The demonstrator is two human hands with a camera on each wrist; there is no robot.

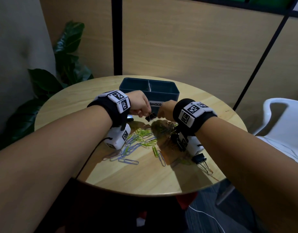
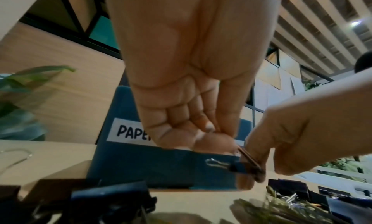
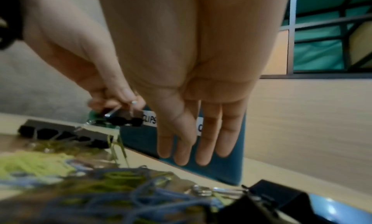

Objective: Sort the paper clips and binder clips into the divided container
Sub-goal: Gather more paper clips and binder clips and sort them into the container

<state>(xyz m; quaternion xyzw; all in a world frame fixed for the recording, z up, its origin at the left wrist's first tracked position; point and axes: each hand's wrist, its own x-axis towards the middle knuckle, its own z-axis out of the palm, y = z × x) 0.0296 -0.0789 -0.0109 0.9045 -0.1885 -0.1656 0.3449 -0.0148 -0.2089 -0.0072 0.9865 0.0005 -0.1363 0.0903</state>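
A black binder clip (image 1: 150, 116) (image 2: 238, 167) (image 3: 122, 120) hangs just above the table, in front of the dark blue divided container (image 1: 176, 95) (image 2: 161, 168). My left hand (image 1: 141, 113) (image 2: 213, 140) (image 3: 108, 93) pinches the clip's wire handle with curled fingers. My right hand (image 1: 161, 112) (image 2: 292, 140) (image 3: 201, 140) is right beside it; one digit touches the clip, while its four fingers (image 3: 207, 148) hang straight. Labels on the container's front read PAPER (image 2: 130, 132) and BINDER (image 1: 155, 104). Both compartments look dark inside.
Several green and blue paper clips (image 1: 138, 142) (image 3: 120, 187) lie heaped on the round wooden table (image 1: 144, 179). More black binder clips lie by my right wrist (image 1: 199, 159) (image 3: 281, 200) and further left (image 3: 60, 132). A white chair (image 1: 282, 118) stands right, a plant (image 1: 66, 52) left.
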